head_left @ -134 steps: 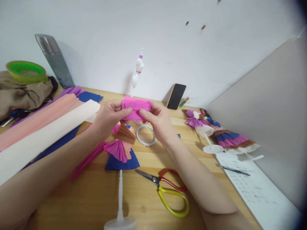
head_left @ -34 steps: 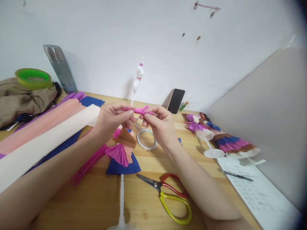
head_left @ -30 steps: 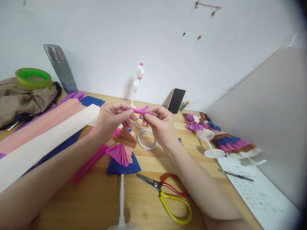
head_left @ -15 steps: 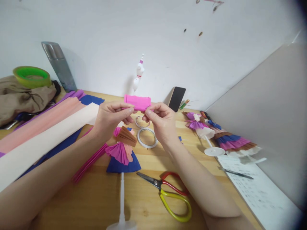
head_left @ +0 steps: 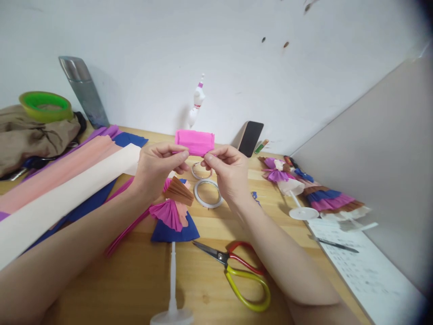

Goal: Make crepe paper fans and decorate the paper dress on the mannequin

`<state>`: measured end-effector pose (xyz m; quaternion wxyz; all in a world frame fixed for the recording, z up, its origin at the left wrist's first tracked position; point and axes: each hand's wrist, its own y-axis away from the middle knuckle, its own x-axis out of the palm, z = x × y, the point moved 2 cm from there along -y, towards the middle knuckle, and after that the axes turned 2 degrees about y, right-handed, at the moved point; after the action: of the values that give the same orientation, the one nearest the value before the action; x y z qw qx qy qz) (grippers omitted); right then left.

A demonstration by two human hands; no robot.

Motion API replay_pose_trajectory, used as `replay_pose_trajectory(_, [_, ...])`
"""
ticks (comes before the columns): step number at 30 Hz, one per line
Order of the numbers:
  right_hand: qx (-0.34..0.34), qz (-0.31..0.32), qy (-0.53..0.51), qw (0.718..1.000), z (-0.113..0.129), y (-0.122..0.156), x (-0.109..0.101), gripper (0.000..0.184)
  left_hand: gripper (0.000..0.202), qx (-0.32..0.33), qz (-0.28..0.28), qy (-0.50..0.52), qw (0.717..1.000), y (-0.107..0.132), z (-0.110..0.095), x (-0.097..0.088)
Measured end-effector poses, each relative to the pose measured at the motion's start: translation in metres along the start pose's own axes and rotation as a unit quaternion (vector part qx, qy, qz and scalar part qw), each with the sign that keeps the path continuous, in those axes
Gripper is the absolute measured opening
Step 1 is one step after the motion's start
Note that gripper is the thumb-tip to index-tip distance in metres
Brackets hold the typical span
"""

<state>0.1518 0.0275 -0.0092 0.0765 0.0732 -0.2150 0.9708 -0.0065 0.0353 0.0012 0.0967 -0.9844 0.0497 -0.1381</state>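
Note:
A small rectangle of bright pink crepe paper (head_left: 195, 141) is held up between both hands above the table. My left hand (head_left: 158, 167) pinches its lower left corner between thumb and fingers. At the lower right corner, my right hand (head_left: 228, 169) pinches it the same way. Creases run along the paper's edges. Below the hands lies a doll-like paper dress (head_left: 176, 228) on a white stand, with a blue skirt, pink pleats and a brown pleated piece. Two tape rolls (head_left: 207, 193) lie between my wrists. Open scissors (head_left: 225, 259) with red and yellow handles rest nearer me.
Crepe paper strips (head_left: 67, 194) cover the table's left side. A grey bottle (head_left: 84, 92), a green tape roll (head_left: 46, 107) and a white figure (head_left: 196, 101) stand toward the wall. A phone (head_left: 251, 139) leans there. More paper dresses (head_left: 333, 198), a pen (head_left: 336, 245) and written paper (head_left: 365, 275) lie right.
The pink paper has tilted up slightly, so more of its face shows. Both hands keep their pinch at nearly the same place. The view has shifted a little.

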Motion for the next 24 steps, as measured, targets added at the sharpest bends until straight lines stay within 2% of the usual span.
replay_pose_trajectory(7, [0.015,-0.014,0.007,1.000,-0.0013,0.0000,0.0011,0.014,0.006,-0.025,-0.002,0.036,0.999,0.0011,0.0016,0.0025])
replay_pose_trajectory(15, [0.021,-0.026,0.009,0.999,-0.0042,0.0003,-0.0002,0.014,0.007,-0.032,-0.020,0.023,0.999,0.0014,0.0002,0.0046])
replay_pose_trajectory(20, [-0.001,-0.041,-0.015,0.999,-0.0042,-0.0010,0.0000,0.019,0.009,-0.025,-0.021,0.031,0.999,0.0015,0.0016,0.0061])
replay_pose_trajectory(24, [-0.010,-0.036,-0.014,0.999,-0.0041,-0.0009,0.0014,0.013,0.010,-0.026,-0.028,0.021,0.999,0.0015,0.0019,0.0055])
